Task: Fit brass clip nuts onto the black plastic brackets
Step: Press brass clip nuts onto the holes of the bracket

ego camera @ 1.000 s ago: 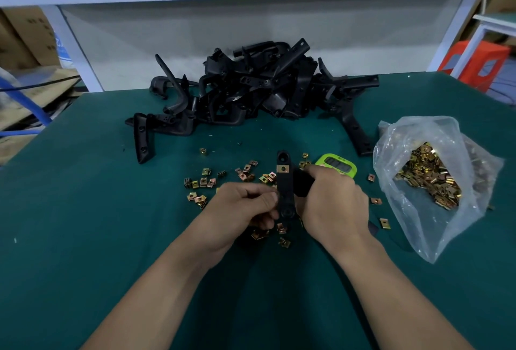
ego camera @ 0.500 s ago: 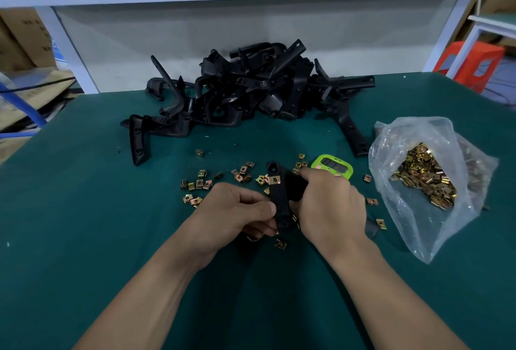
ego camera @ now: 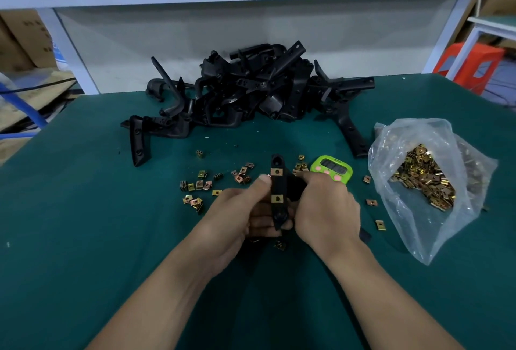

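Green felt covered the surface (ego camera: 83, 238), just above which a black bracket (ego camera: 277, 186) stood upright between both hands, two brass clip nuts (ego camera: 277, 198) already seated on it. The left hand (ego camera: 237, 210) pinched its edge, thumb beside the upper nut, probably pressing it home; the right hand (ego camera: 326, 210) curled its fingers round the other side, steadying it. Loose nuts (ego camera: 199, 185) lay nearby, bracket pile (ego camera: 251, 92) behind.

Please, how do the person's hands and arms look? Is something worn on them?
The left hand and right hand are bare: no gloves, no visible rings. The left forearm and right forearm are uncovered too, with no sleeve, watch or band in view.
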The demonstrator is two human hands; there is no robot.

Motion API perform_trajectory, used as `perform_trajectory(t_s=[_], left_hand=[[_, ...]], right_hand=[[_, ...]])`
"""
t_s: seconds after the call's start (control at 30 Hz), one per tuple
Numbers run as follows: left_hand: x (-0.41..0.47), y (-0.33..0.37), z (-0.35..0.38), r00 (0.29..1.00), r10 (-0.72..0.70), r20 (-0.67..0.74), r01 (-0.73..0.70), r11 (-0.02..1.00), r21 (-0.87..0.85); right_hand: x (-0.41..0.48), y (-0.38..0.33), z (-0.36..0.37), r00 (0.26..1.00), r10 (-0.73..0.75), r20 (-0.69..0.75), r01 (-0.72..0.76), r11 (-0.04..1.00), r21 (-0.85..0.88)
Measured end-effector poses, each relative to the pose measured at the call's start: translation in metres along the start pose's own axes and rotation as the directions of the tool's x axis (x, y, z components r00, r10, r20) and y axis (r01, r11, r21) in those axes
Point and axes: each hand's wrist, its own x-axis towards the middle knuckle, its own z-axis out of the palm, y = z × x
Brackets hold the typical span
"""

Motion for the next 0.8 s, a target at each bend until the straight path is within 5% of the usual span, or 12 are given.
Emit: perform_trajectory(t_s=[0.2, 0.37, 0.53, 0.6, 0.7, 0.8], left_hand=[[0.001, -0.003, -0.006, 0.995, -0.007, 0.099, 0.011, 0.999, -0.036], [0.003, -0.005, -0.004, 0.995, 0.074, -0.066, -0.073, 0.997, 0.028], [-0.004, -0.005, 0.009, 0.878, 0.335, -0.342, -0.262, 0.934, 0.242], [-0.008, -0.006, 0.012, 0.816, 0.467, -0.341, -0.343, 0.866, 0.365], [-0.011, -0.01, 0.018, 0.816, 0.517, -0.259, -0.276, 0.742, 0.61], [-0.006, -0.012, 0.018, 0.801, 0.515, -0.305, -0.238, 0.742, 0.627]], right_hand=[[0.001, 0.002, 0.003, 1.0, 0.004, -0.023, -0.003, 0.999, 0.035], [0.004, 0.005, 0.004, 0.998, 0.058, -0.002, -0.057, 0.993, 0.099], [0.002, 0.004, 0.005, 0.998, 0.043, -0.048, -0.041, 0.998, 0.04], [0.001, 0.001, 0.004, 0.998, 0.045, -0.051, -0.042, 0.998, 0.052], [-0.003, -0.003, 0.001, 0.999, -0.019, -0.026, 0.021, 0.996, 0.088], [-0.007, -0.01, -0.007, 0.99, -0.139, -0.016, 0.14, 0.981, 0.134]])
